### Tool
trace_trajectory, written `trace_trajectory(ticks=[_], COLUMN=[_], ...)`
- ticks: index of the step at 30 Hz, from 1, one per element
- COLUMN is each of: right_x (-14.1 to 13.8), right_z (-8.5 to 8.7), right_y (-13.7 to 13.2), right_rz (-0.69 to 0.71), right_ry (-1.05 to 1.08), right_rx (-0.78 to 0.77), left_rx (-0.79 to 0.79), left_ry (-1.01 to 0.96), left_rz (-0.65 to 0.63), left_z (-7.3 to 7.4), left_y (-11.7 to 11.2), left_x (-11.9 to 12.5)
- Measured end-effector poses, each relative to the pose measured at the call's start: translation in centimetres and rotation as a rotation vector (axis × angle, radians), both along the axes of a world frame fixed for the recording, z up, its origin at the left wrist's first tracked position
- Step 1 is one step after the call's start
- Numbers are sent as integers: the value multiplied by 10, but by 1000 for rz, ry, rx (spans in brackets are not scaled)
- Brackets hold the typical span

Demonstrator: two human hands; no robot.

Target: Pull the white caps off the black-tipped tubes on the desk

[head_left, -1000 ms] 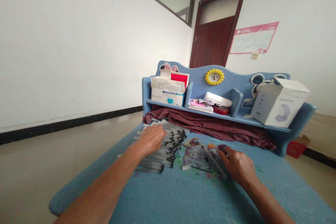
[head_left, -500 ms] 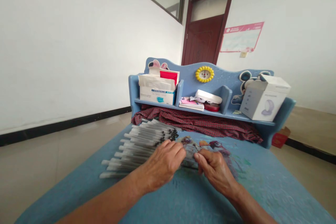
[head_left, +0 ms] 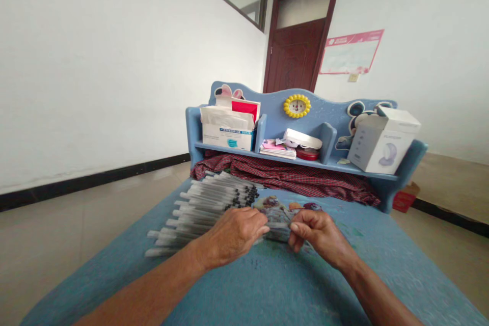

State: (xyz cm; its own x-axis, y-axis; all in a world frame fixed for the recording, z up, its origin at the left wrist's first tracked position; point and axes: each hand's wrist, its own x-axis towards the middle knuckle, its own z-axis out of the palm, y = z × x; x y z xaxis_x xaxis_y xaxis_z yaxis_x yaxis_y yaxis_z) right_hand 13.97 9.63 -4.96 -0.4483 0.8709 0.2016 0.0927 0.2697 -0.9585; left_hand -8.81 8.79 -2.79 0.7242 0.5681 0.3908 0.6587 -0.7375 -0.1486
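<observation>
A pile of translucent, whitish pens [head_left: 204, 204] with black ends lies in rows on the blue table [head_left: 275, 285]. My left hand [head_left: 239, 232] is closed in front of the pile's right part, hiding some of it. Its fingers pinch one end of a clear pen [head_left: 278, 225], held level just above the tabletop. At the pen's other end, my right hand [head_left: 315, 232] grips with thumb and forefinger. The fingers cover both ends of this pen.
Along the table's back, a blue shelf [head_left: 244, 152] carries a mask box [head_left: 225, 135], papers [head_left: 277, 149], a red round tin [head_left: 307, 154] and a white carton [head_left: 384, 142]. Checked cloth [head_left: 282, 177] is bunched beneath it. A yellow clock [head_left: 297, 106] is on the backboard.
My right hand has shifted slightly right, away from my left hand, and more of the clear pen shows between them. My left hand has come slightly lower. The pile looks unchanged.
</observation>
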Motion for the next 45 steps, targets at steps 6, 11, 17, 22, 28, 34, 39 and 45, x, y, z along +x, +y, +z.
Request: trace_trajectory(ticks=[6, 11, 17, 22, 28, 34, 39, 45], right_x=[0, -2, -4, -5, -6, -6, -6, -6], right_z=[-2, -8, -11, -12, -10, -14, -13, -13], right_y=[1, 4, 5, 6, 6, 9, 8, 9], right_rz=[3, -45, 5, -70, -42, -74, -36, -20], right_ry=[8, -148, -19, -216, -139, -195, -161, -109], right_rx=[-51, 8, -59, -41, -79, -101, -147, -178], left_rx=[-75, -56, -81, -100, -116, -112, -111, -136], left_ry=[8, 13, 35, 37, 52, 47, 39, 58], left_rz=[7, 15, 49, 75, 87, 90, 101, 99], left_z=[-3, -6, -9, -8, -7, -10, -10, -11], left_y=[2, 6, 7, 7, 6, 7, 7, 7], left_x=[-1, -3, -3, -2, -1, 0, 1, 1])
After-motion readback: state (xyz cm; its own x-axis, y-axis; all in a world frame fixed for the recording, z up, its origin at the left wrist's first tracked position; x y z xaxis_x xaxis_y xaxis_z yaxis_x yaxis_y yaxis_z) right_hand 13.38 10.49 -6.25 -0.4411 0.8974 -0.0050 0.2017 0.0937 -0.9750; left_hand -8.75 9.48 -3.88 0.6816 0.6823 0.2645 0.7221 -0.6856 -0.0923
